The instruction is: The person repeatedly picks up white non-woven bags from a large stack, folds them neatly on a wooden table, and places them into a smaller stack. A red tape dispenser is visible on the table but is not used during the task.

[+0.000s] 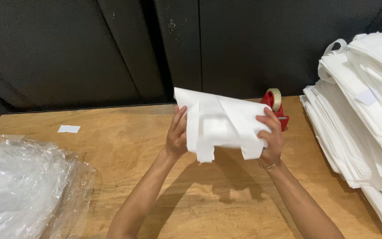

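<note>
Both my hands hold a folded white fabric bag (222, 121) up above the wooden table (124, 146). My left hand (176, 132) grips its left edge, fingers upright against the fabric. My right hand (270, 135) clasps its right side, with a thin bracelet at the wrist. Two flat handle strips hang down from the bag's lower edge.
A tall stack of white fabric bags (359, 119) fills the table's right side. A red tape dispenser (274, 104) stands behind the held bag. Clear plastic sleeves (23, 186) are heaped at the left front. A small white label (69, 129) lies at the far left. A dark wall rises behind.
</note>
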